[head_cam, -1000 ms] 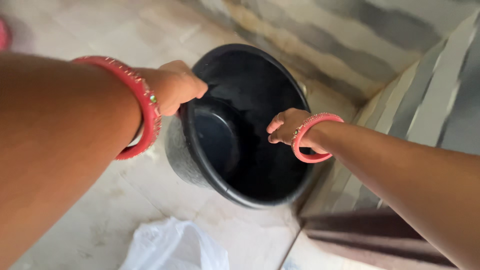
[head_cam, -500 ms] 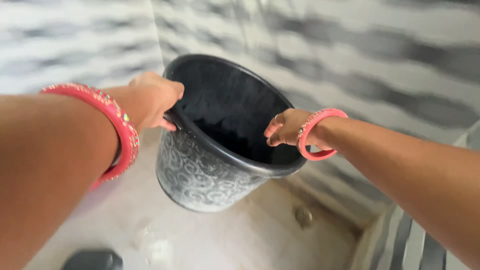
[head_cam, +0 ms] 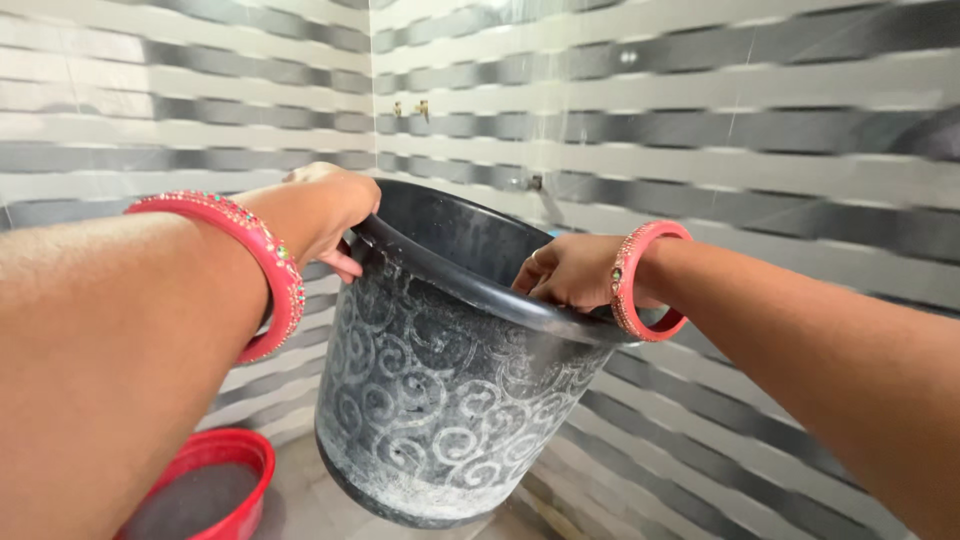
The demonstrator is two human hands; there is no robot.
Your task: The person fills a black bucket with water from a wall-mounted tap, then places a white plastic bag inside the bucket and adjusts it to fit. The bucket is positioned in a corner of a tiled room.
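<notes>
I hold a black plastic bucket point(head_cam: 440, 400) with a pale swirl pattern up in the air, tilted slightly away from me. My left hand point(head_cam: 325, 215) grips its rim on the left side. My right hand point(head_cam: 565, 272) grips the rim on the right, fingers curled over the edge. Both wrists wear red bangles with small stones. The inside of the bucket is mostly hidden from this angle.
A red tub point(head_cam: 205, 485) with dark water stands on the floor at lower left. Grey and white striped tiled walls meet in a corner behind the bucket. Small taps point(head_cam: 412, 107) and a spout point(head_cam: 540, 186) stick out of the wall.
The bucket has been raised from near the floor to about chest height, and my view has tilted up from the floor to the walls. Both hands keep their hold on the rim.
</notes>
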